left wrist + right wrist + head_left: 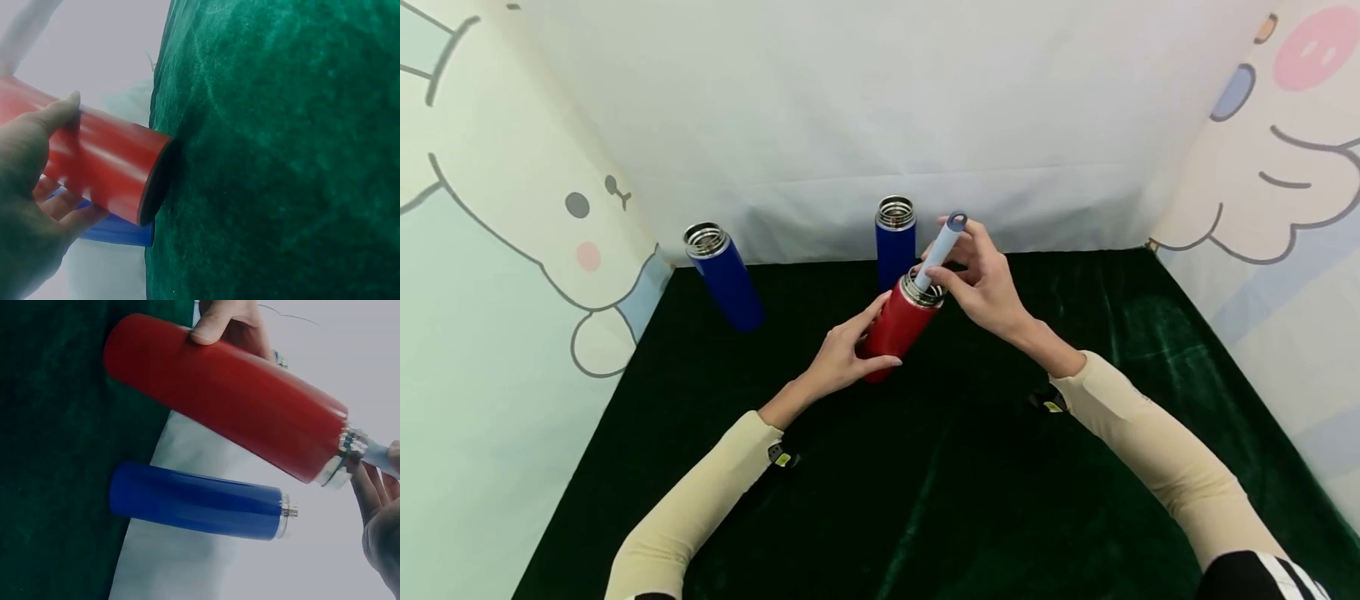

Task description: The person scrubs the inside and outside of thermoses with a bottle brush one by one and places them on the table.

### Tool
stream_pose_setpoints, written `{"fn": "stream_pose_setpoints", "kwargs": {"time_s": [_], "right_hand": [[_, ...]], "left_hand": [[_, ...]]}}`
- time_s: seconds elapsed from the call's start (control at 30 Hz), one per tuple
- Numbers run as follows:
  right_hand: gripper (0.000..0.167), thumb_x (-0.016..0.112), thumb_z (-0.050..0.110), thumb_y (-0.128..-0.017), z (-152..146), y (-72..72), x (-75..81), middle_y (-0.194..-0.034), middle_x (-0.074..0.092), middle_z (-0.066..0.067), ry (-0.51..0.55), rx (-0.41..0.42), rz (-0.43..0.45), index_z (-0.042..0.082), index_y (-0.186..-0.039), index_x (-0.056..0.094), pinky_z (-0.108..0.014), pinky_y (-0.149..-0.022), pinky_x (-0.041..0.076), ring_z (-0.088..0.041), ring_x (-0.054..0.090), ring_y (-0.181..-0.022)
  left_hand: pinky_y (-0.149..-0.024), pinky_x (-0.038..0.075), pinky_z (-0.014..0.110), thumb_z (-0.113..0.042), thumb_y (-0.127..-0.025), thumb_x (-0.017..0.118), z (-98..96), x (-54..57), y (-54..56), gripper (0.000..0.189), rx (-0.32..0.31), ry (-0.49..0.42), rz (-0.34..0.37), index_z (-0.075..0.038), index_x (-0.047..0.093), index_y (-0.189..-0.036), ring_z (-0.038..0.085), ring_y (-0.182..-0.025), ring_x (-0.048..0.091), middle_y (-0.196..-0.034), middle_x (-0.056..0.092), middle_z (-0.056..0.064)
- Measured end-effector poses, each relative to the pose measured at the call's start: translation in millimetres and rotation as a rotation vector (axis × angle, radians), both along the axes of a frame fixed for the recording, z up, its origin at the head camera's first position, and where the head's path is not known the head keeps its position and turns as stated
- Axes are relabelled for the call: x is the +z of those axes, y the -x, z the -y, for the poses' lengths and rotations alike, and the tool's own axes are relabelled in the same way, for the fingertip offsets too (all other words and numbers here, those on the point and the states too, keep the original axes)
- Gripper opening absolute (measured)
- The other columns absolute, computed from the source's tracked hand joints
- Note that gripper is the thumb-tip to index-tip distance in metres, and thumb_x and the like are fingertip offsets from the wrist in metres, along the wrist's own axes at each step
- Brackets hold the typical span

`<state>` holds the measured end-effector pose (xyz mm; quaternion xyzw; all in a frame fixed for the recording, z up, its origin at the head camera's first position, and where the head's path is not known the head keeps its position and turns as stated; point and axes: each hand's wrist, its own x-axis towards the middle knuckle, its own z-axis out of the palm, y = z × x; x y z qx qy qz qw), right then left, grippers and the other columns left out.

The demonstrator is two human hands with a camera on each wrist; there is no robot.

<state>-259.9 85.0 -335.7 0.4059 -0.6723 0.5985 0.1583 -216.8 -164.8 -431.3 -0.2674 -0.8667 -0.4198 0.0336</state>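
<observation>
My left hand (841,354) grips the body of a red bottle (901,329), its thumb on the near side. The bottle leans to the right, its steel threaded mouth open and uncapped. In the left wrist view, the lower edge of the red bottle (119,165) is right at the green cloth. My right hand (988,287) pinches a slim light-blue tube (942,252) with a dark blue ring at its top end. The tube's lower end is inside the bottle mouth, hidden by the rim. The right wrist view shows the tube (379,454) entering the red bottle's neck.
A blue bottle (895,250), uncapped, stands just behind the red one. Another open blue bottle (730,287) stands at the back left. Dark green velvet cloth (970,483) covers the table. A white curtain (850,100) hangs behind, with cartoon-printed panels on both sides.
</observation>
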Motion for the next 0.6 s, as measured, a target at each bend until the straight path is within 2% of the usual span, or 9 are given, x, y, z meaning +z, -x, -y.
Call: {"fn": "stream_pose_setpoints", "kwargs": {"time_s": [0.13,0.2,0.3,0.43,0.6], "right_hand": [[0.06,0.058,-0.02,-0.092,-5.1,-0.3,11.3,-0.112,0.066,-0.008,0.104,0.002,-0.011,-0.013,-0.146,0.032,-0.026,-0.078,0.063,-0.011,0.073,-0.101],[0.058,0.056,-0.017,-0.095,-7.3,-0.1,19.0,-0.112,0.064,-0.005,0.159,0.015,-0.012,-0.01,-0.147,0.031,-0.027,-0.078,0.064,-0.016,0.073,-0.1],[0.056,0.054,-0.014,-0.098,-9.8,0.0,29.3,-0.111,0.064,-0.005,0.217,0.029,-0.011,-0.005,-0.148,0.031,-0.028,-0.075,0.064,-0.021,0.073,-0.097],[0.056,0.053,-0.013,-0.099,-11.3,-1.6,36.8,-0.111,0.064,-0.002,0.227,0.038,-0.001,-0.003,-0.149,0.03,-0.029,-0.074,0.064,-0.019,0.074,-0.097],[0.058,0.053,-0.016,-0.097,-14.8,-3.1,47.7,-0.11,0.064,-0.006,0.266,0.044,0.035,-0.002,-0.149,0.032,-0.031,-0.074,0.065,-0.021,0.074,-0.095]], "left_hand": [[-0.104,0.055,0.044,-0.023,-0.086,0.084,1.0,-0.7,0.0,0.101,-0.012,-0.022,-0.006,-0.028,0.02,-0.164,0.025,-0.132,0.059,-0.146,0.056,0.01],[-0.104,0.055,0.045,-0.021,-0.087,0.084,2.2,-1.6,-0.5,0.102,-0.015,-0.035,-0.007,-0.027,0.019,-0.165,0.027,-0.132,0.06,-0.147,0.056,0.011],[-0.103,0.056,0.047,-0.02,-0.087,0.084,4.6,-3.1,-1.5,0.102,-0.009,-0.055,-0.01,-0.025,0.018,-0.165,0.029,-0.13,0.061,-0.146,0.055,0.013],[-0.1,0.057,0.05,-0.017,-0.086,0.085,7.2,-4.2,-3.4,0.102,0.0,-0.098,0.001,-0.026,0.021,-0.164,0.032,-0.127,0.063,-0.143,0.057,0.014],[-0.098,0.058,0.049,-0.015,-0.084,0.086,5.1,-2.2,-3.1,0.102,-0.011,-0.14,0.001,-0.029,0.023,-0.163,0.032,-0.125,0.065,-0.142,0.058,0.015]]}}
